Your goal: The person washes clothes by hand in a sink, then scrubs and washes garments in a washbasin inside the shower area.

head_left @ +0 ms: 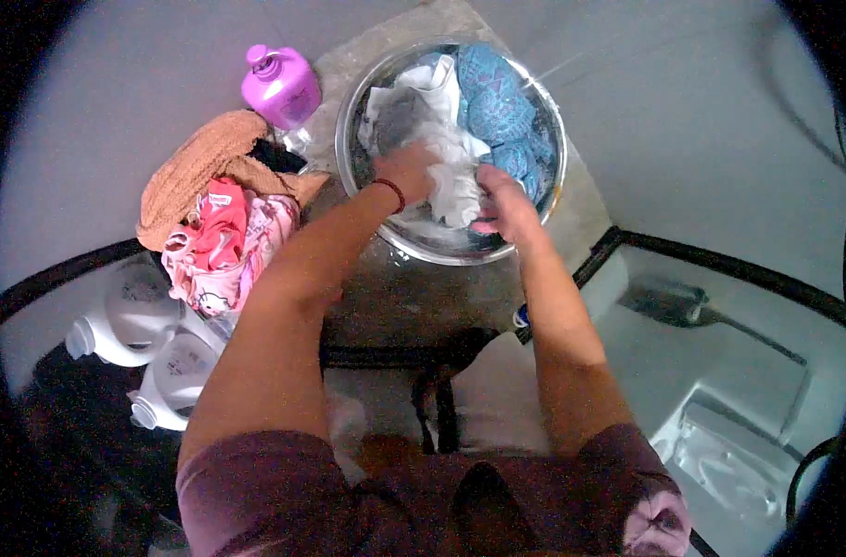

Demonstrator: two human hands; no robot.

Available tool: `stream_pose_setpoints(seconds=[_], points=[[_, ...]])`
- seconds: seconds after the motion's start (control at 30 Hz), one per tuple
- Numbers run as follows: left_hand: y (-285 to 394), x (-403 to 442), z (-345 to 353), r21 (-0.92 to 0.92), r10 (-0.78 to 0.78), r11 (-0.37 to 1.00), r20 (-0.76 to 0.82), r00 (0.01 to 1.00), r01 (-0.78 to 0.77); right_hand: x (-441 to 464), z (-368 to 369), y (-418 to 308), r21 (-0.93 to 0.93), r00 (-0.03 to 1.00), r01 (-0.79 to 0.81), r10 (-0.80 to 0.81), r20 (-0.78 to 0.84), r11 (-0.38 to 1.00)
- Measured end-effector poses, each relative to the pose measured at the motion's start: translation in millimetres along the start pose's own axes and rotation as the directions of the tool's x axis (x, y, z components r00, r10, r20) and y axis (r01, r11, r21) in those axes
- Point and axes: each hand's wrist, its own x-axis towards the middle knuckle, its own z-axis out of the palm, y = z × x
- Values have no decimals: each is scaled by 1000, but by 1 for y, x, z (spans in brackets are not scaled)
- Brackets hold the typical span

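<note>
A round metal basin (398, 244) holds wet laundry. White cloth (457, 193) lies in its middle and left part, and blue patterned cloth (497, 97) is bunched along the right side. On the left of the white cloth, my left hand (409, 174) presses into it, its fingers hidden by the fabric. My right hand (507, 206) is at the right edge of the white cloth, below the blue cloth, with thumb and fingers curved around the fabric.
A purple jug (282, 86) stands left of the basin. Below it lie a tan towel (195, 172) and pink and red clothes (226, 246). White jugs (142, 311) are at lower left. At right are a brush (674, 304) and a clear container (729, 464).
</note>
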Motion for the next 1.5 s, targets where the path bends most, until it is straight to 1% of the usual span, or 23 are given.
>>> stream_pose_setpoints(seconds=[0.1, 0.2, 0.27, 0.3, 0.37, 0.43, 0.47, 0.5, 0.53, 0.57, 0.6, 0.63, 0.67, 0.73, 0.87, 0.97, 1.13, 1.2, 1.27, 1.4, 1.43, 1.47, 1.5], points=[[12, -8, -24, -534, 15, 828, -280, 960, -168, -11, 1, -10, 212, 990, -91, 66, 122, 973], [66, -29, -63, -580, 134, 742, -362, 922, -335, -13, 2, -10, 635, 934, -171, -82, 348, 753], [99, -45, -72, -511, 166, 734, -504, 848, -448, 96, -45, 70, 483, 780, 309, -509, 364, 819], [108, -50, -66, -428, 202, 749, -580, 790, -505, 51, -26, 41, 687, 810, 62, -439, 389, 724], [115, -45, -64, -342, 236, 756, -652, 720, -558, -12, 6, 11, 834, 845, -82, -406, 349, 546], [106, -23, -72, -257, 178, 929, -318, 931, -266, -37, 25, -4, 866, 885, -50, -380, 270, 498], [93, 4, -63, -253, 156, 939, -295, 943, -234, -37, 29, -10, 856, 909, -9, -353, 222, 516], [86, 14, -74, -208, -73, 978, -237, 969, 22, -11, 17, -1, 777, 938, 56, -299, 174, 627], [72, 9, -87, -132, -1, 990, -353, 936, -48, 8, 0, 6, 695, 903, 151, -384, 192, 703], [60, 10, -82, -81, 19, 995, -485, 874, -66, 20, -16, 2, 279, 884, 411, -455, 112, 868], [45, 15, -75, -87, 22, 994, -483, 876, -73, 24, -27, -1, -220, 839, 541, -540, 69, 812], [30, 22, -69, -141, 127, 968, -446, 886, -209, -20, -5, -41, 264, 957, 274, -290, 24, 925], [19, 24, -67, -197, 230, 921, -421, 877, -336, -28, -9, -56, 254, 957, 276, -290, 17, 927], [15, 12, -82, -570, 177, 743, -338, 924, -351, -32, -24, -78, -213, 934, 287, -322, -152, 934], [32, -10, -134, -703, 214, 568, -375, 902, -427, -49, -29, -101, -134, 880, 365, -388, -273, 921], [41, -13, -159, -697, 185, 530, -460, 868, -483, -89, -17, -123, 217, 933, 357, -335, -130, 909], [53, -20, -185, -783, 108, 97, -605, 789, -614, -108, -32, -118, 152, 873, 485, -486, -34, 861], [60, -21, -192, -695, 124, 140, -695, 709, -706, -118, -29, -107, -266, 769, 615, -639, -4, 742], [72, -28, -197, -824, 153, -476, -423, 893, -308, -131, -22, -107, -322, 783, 590, -623, 3, 740], [60, -16, -182, -847, 263, -461, -417, 870, -266, -142, -19, -101, -384, 756, 480, -594, -276, 789], [48, 3, -162, -865, 221, -152, -501, 837, -478, -131, -33, -91, -403, 627, 605, -723, -290, 686], [42, 2, -154, -870, 228, -147, -493, 840, -471, -125, -45, -84, -426, 477, 706, -824, -305, 566], [39, -4, -151, -839, 247, 54, -515, 821, -542, -130, -48, -86, -186, 630, 695, -713, -307, 694]])
